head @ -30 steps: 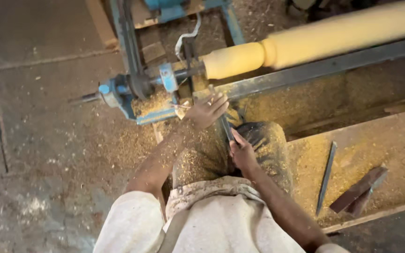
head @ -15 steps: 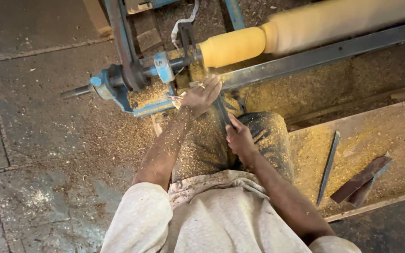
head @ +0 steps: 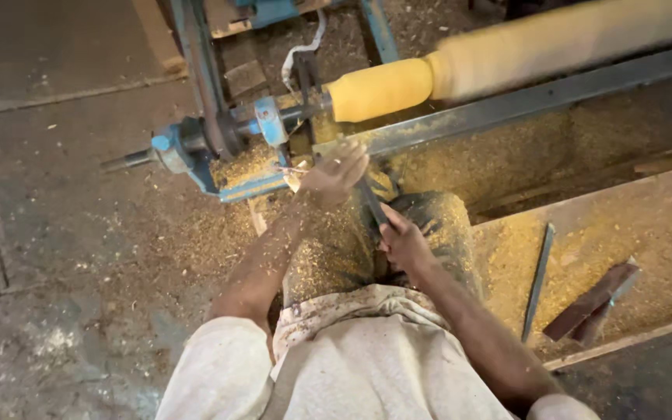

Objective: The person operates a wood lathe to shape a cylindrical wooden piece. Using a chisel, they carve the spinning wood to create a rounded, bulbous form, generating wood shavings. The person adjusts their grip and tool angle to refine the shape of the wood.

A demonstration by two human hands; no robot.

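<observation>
A long yellow wooden cylinder (head: pixel 507 58) spins, blurred, on a blue lathe (head: pixel 227 140). I hold a dark metal turning chisel (head: pixel 371 204) with both hands. My left hand (head: pixel 336 169) grips its front end on the steel tool rest bar (head: pixel 538 97), just under the cylinder's left end. My right hand (head: pixel 402 241) grips the chisel's handle lower down, above my sawdust-covered knee. The chisel's tip is hidden behind my left hand.
Sawdust (head: pixel 336 249) covers my lap, the floor and a wooden board (head: pixel 624 225) at the right. On that board lie a thin metal rod (head: pixel 538 280) and a dark flat tool (head: pixel 591 302). Grey stone floor (head: pixel 48 218) lies to the left.
The view has shifted, so the lathe and cylinder sit higher in the frame. Both hands keep hold of the chisel, with the left hand staying at the tool rest.
</observation>
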